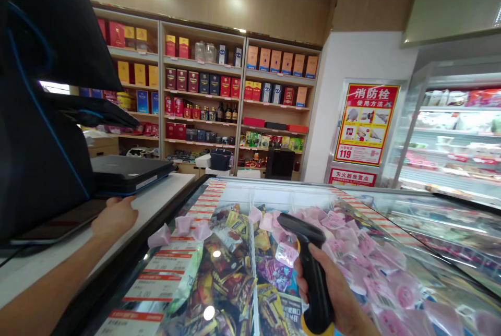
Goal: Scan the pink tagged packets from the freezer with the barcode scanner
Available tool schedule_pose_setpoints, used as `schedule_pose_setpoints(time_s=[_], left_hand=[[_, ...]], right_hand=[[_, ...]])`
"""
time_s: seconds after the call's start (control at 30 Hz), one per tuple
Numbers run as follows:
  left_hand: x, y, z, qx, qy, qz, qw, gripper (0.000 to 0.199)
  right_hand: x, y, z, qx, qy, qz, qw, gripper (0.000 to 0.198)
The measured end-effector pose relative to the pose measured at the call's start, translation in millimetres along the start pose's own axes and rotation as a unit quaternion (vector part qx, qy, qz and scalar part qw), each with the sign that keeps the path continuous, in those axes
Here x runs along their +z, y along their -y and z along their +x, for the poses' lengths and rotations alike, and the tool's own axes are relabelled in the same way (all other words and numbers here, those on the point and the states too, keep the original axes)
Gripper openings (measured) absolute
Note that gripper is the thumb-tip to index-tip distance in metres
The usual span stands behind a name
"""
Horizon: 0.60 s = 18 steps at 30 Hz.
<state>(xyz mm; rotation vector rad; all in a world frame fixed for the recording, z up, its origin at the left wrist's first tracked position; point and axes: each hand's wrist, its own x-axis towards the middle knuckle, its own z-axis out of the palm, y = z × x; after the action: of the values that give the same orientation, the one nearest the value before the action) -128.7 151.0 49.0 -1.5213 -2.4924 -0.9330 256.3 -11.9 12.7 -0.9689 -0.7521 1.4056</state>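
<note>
My right hand [329, 278] is wrapped around the black and yellow grip of a barcode scanner [313, 268]. The scanner's head points up and to the left, above the glass top of a freezer. Around and beyond it lie many small pink plastic-wrapped packs with barcode labels [352, 252], heaped on the glass. Three pale pink cups [183, 225] sit apart on the left of the glass. On the white counter, my left hand [115, 218] rests with curled fingers against the front edge of a flat black box [129, 171]; what its fingers hold, if anything, is hidden.
A black checkout terminal [43, 117] with a blue cable stands at left on the white counter [156, 200]. Under the freezer glass are colourful snack packets [230, 273]. Price labels [156, 278] line its edge. Shelves of boxed bottles [203, 83] stand behind; a lit cooler [457, 127] is at right.
</note>
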Motion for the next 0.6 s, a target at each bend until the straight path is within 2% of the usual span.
schedule_pose_setpoints(time_s=[0.07,0.13,0.23,0.33,0.4,0.47,0.6], left_hand=[[2.0,-28.5,-11.2,0.064,0.025,-0.023,0.997,0.04],[15.6,-68.0,-32.9,0.144,0.059,-0.06,0.986,0.04],[52.5,-130.6,-82.7,0.232,0.131,-0.106,0.958,0.035],[91.5,-175.0,-126.8,0.255,0.193,-0.127,0.939,0.032],[109.8,-189.0,-140.2,0.243,0.216,-0.14,0.935,0.029],[118.6,-190.7,-141.8,0.217,0.224,-0.16,0.937,0.029],[112.2,-168.0,-134.3,0.178,0.243,-0.239,0.923,0.03]], right_hand=[[1.7,1.5,-0.5,-0.001,-0.01,0.013,1.0,0.03],[4.5,2.4,-1.5,0.008,-0.023,0.016,1.0,0.03],[7.1,2.3,-2.0,0.014,-0.032,0.013,0.999,0.031],[5.2,0.9,0.9,0.018,-0.035,-0.003,0.999,0.034],[2.5,0.4,3.9,0.019,-0.035,-0.006,0.999,0.034],[0.6,0.7,5.6,0.021,-0.027,0.014,0.999,0.032],[3.5,1.5,2.1,0.048,0.0,0.05,0.998,0.032]])
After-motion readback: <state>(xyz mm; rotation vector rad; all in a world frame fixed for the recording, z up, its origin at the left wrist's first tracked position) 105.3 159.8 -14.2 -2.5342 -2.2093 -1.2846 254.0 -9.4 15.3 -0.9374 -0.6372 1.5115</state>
